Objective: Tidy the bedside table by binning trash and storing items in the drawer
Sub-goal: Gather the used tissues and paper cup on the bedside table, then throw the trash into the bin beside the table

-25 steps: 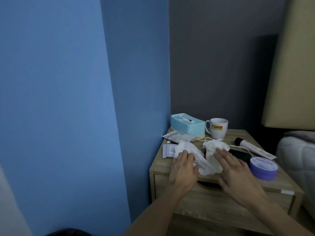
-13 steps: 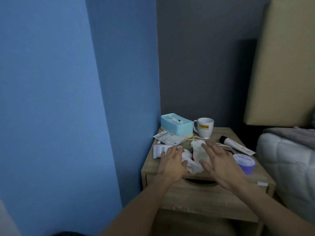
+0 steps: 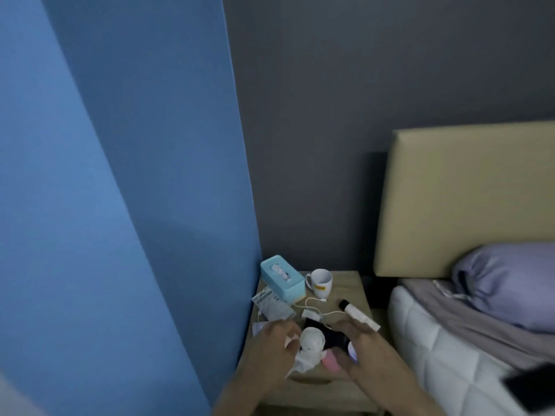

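Both hands blurred, purple tin (image 3: 352, 349) mostly hidden behind right hand (image 3: 365, 352); dark object (image 3: 531, 385) cut by right edge

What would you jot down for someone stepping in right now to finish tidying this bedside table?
Left hand: closed on crumpled white tissue, beside the white paper cup at the table's front edge.
Right hand: open, fingers spread over the black item and purple jar; holding nothing that I can see.
On the bedside table: blue tissue box, mug, white cable, tube, sachets, a pink item in front.
Done: nothing visibly binned or stored; the drawer looks shut.
Left: bin tissue and cup, then put the small items in the drawer. No bin in view.
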{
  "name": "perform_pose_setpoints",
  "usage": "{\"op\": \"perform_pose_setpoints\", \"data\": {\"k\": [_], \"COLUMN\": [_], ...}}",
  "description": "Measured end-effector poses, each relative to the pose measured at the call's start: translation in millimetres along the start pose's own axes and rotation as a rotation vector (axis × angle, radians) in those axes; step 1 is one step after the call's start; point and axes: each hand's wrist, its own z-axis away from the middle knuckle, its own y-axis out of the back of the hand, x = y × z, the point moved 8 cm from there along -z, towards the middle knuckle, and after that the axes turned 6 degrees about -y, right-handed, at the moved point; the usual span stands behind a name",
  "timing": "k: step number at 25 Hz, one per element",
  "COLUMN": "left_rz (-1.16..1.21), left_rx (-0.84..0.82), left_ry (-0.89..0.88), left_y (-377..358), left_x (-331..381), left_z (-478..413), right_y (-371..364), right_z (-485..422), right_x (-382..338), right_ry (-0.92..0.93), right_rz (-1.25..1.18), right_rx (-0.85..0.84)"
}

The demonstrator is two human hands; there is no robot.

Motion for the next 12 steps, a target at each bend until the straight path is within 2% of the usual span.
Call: {"op": "perform_pose_setpoints", "data": {"k": [6,9,12], "left_rz": [0.002,0.008,-0.009], "left_rx": [0.036,0.079,0.161], "left_ry": [0.055,0.051,0.134], "left_y": [110,131,142], "left_x": [121,145,133], "left_z": [78,112,138], "right_y": [145,169,163], "right_z": [77,97,93], "right_x": [-91,-122,-149], "right_ry": [0.123,0.246,0.340], "right_rz": [-0.027,-0.061,-0.045], "right_rx": [-0.014,-0.028,-0.058]}}
